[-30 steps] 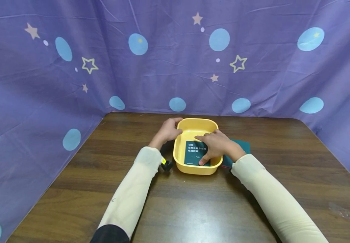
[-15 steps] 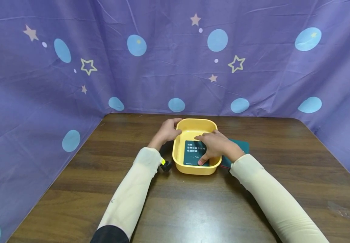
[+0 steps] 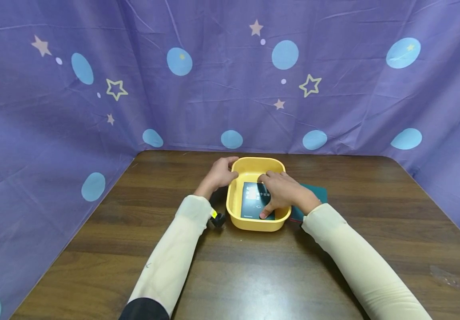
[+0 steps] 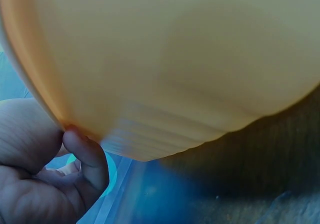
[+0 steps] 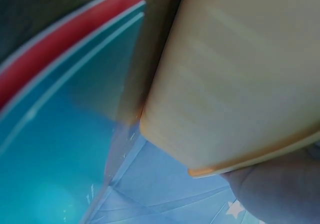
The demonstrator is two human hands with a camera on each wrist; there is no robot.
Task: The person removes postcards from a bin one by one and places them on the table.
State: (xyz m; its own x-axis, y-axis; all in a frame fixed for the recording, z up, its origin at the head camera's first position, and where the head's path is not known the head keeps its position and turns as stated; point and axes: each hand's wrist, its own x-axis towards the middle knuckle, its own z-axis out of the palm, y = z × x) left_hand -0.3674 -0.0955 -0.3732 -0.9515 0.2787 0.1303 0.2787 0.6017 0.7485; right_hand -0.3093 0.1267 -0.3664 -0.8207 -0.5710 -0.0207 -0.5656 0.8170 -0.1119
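Note:
A yellow plastic basin [image 3: 259,226] stands on the table. My left hand [image 3: 219,174] holds its left side, with the thumb over the rim; in the left wrist view the fingers curl at the edge of the basin wall [image 4: 200,59]. Inside the basin is a dark teal book [image 3: 252,202] with white lettering on its cover. My right hand [image 3: 281,191] reaches over the right rim and grips the book, thumb on its near edge and fingers at its far edge. The hand covers the book's right part. In the right wrist view the basin's outer wall [image 5: 235,84] hides the fingers.
A second teal flat item [image 3: 315,190] with a red edge lies right of the basin, partly under the right wrist. The brown wooden table [image 3: 230,266] backs onto a purple star-patterned curtain [image 3: 214,111]. A clear scrap [image 3: 446,276] lies at the far right.
The book's far edge has risen slightly and glare now crosses its cover. My right fingers have shifted a little upward with it. The left hand stays on the basin.

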